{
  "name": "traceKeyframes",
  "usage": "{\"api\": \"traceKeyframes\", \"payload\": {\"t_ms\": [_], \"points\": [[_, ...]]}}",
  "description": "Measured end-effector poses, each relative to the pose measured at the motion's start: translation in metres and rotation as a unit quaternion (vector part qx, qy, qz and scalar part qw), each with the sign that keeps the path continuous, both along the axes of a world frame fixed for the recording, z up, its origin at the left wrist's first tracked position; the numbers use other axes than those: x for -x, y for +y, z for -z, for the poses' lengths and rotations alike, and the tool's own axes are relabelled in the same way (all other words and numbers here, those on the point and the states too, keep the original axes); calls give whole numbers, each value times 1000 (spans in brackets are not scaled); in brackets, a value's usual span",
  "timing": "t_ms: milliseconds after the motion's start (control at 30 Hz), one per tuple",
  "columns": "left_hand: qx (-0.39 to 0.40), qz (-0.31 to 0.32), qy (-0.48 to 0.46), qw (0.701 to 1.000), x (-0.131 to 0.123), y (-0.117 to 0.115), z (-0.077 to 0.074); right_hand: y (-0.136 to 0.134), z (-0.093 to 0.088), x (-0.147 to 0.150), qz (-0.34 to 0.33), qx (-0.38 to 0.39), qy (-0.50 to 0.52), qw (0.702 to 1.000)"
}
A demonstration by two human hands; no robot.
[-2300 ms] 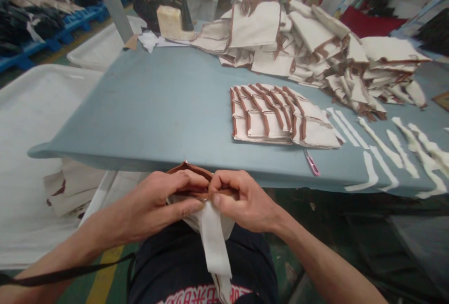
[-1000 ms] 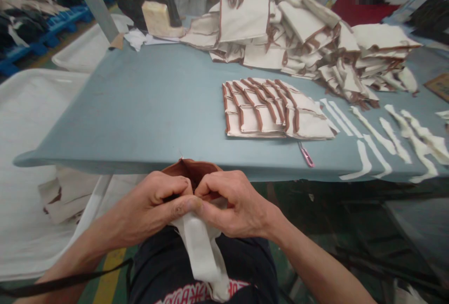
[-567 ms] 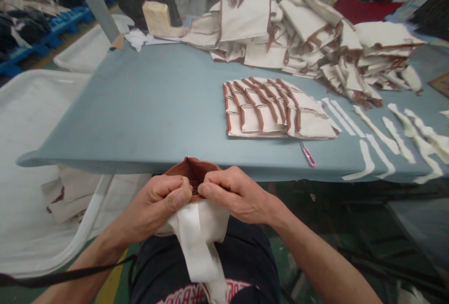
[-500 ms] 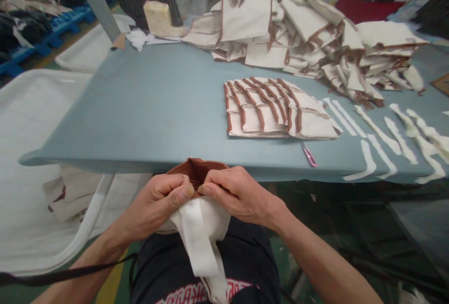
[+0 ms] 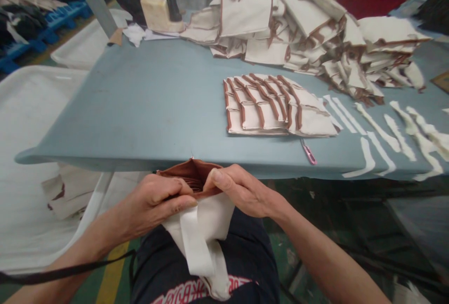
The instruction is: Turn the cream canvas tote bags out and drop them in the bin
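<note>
Between my hands is a white fabric bag [image 5: 215,215] with a brown lining, its mouth spread open at the table's front edge. My left hand [image 5: 163,201] pinches the left part of the brown rim, thumb outside and fingers inside. On the right part of the rim, my right hand [image 5: 242,189] grips the cloth between thumb and fingers. A white strap [image 5: 196,243] hangs down the bag's front over my lap. Folds of brown lining show inside the mouth; the bag's far lower side is hidden.
On the blue-grey table [image 5: 140,107] lie overlapping white pieces with brown edging [image 5: 270,117], a small pink-handled tool [image 5: 308,152] and white strips [image 5: 380,152]. A large heap of similar pieces [image 5: 252,14] covers the back. White bins [image 5: 42,79] stand at left.
My hands have moved apart along the bag's rim, the right one going slightly right. The mouth is wider and more brown lining shows inside.
</note>
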State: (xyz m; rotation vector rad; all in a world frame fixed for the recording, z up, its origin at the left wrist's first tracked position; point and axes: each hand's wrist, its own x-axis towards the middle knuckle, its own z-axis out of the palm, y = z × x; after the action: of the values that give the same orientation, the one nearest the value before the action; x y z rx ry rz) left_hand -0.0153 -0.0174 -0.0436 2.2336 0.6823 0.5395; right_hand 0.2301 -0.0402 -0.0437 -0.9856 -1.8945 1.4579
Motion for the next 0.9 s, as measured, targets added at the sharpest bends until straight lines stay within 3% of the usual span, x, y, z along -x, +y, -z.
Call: {"api": "traceKeyframes", "payload": {"t_ms": [133,467,667,733,900], "points": [[-5,-6,24,1000,1,-2,0,0,-1,-1,4,35,12,999],[-5,4,-35,999,2,-11,-5,-9,-6,6,-11,-18,-4,1000],[-10,13,-16,1000,-3,-15,-14,-13,-5,8,-7,-58,18,998],[9,17,-25,999,-6,-15,-16,-15,-1,11,1,-41,55,998],[102,5,-80,992,-14,-20,-13,-24,15,23,41,94,173,980]]}}
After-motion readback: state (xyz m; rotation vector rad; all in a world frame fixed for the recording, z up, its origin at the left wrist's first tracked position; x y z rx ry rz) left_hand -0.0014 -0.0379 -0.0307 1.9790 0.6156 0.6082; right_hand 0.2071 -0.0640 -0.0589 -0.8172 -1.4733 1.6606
